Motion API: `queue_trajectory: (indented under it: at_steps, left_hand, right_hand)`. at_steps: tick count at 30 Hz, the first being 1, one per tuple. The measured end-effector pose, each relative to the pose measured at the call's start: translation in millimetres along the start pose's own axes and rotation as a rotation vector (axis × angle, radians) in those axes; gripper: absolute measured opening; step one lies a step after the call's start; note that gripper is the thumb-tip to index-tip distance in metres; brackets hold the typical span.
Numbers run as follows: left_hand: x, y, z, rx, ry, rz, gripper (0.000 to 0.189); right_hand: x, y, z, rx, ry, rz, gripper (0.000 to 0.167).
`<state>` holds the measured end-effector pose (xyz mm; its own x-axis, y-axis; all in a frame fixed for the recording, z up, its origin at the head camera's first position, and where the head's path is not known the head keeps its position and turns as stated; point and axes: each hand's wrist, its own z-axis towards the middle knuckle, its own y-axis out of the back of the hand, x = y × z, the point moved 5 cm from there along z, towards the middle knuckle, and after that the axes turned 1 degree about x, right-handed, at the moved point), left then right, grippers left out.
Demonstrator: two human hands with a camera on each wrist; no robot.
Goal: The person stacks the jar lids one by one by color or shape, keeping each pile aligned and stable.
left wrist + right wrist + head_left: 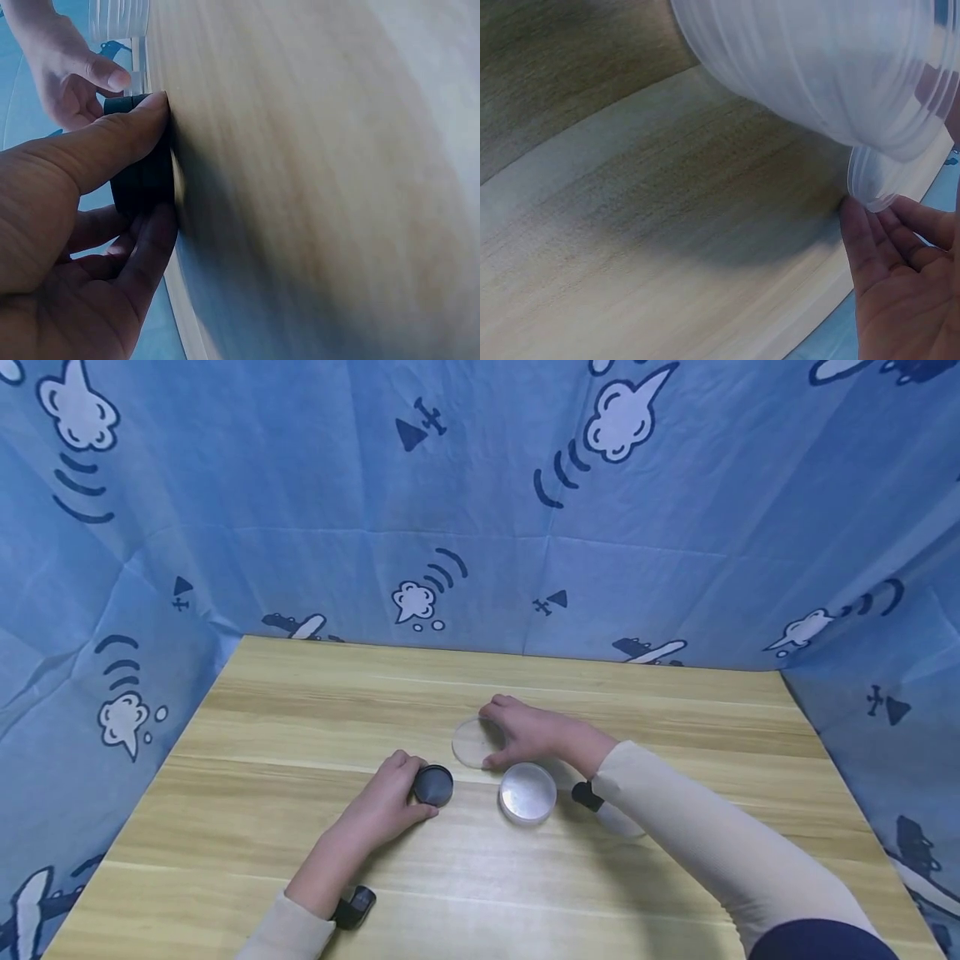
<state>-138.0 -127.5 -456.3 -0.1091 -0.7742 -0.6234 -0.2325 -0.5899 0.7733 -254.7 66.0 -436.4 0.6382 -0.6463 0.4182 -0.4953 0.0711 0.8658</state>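
Observation:
My left hand (386, 800) grips a short black round case (433, 786) by its sides, thumb on one side and fingers on the other. In the left wrist view the black case (144, 176) stands on the wooden table, a seam around its wall. My right hand (528, 732) holds the rim of a thin clear round lid (468, 745) between thumb and fingers, flat at the table. Just in front of that hand stands a clear round plastic tub (528, 793). Its ridged wall (795, 67) fills the top of the right wrist view and partly covers the lid (868, 180).
The light wooden table (315, 710) reaches back to a blue patterned curtain (480, 485), which also hangs on both sides. A pale rounded thing (619, 820) lies partly under the right forearm; its kind is unclear. Dark wrist cameras show at both wrists.

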Motion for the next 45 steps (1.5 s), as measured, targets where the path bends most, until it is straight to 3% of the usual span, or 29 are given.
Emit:
queue_trajectory:
  at_steps: [11,21,27,37,45]
  left_hand:
    - [-0.3,0.3,0.4,-0.004,0.000,-0.004,0.051]
    - [0.1,0.6,0.3,-0.005,0.002,-0.011,0.052]
    - [0.6,0.1,0.7,-0.009,0.002,-0.015,0.051]
    - [0.4,-0.7,0.7,-0.010,0.004,-0.016,0.051]
    - [-0.2,-1.4,0.1,-0.004,0.012,-0.019,0.051]
  right_hand:
    - [-1,1,0.1,-0.048,0.024,-0.021,0.078]
    - [-6,2,-4.7,-0.070,-0.021,0.004,0.082]
    - [-8,11,-10.8,-0.136,-0.059,0.039,0.081]
    - [-16,19,-36.2,-0.262,-0.055,0.069,0.082]
    - [-22,18,-62.6,-0.286,-0.102,0.082,0.082]
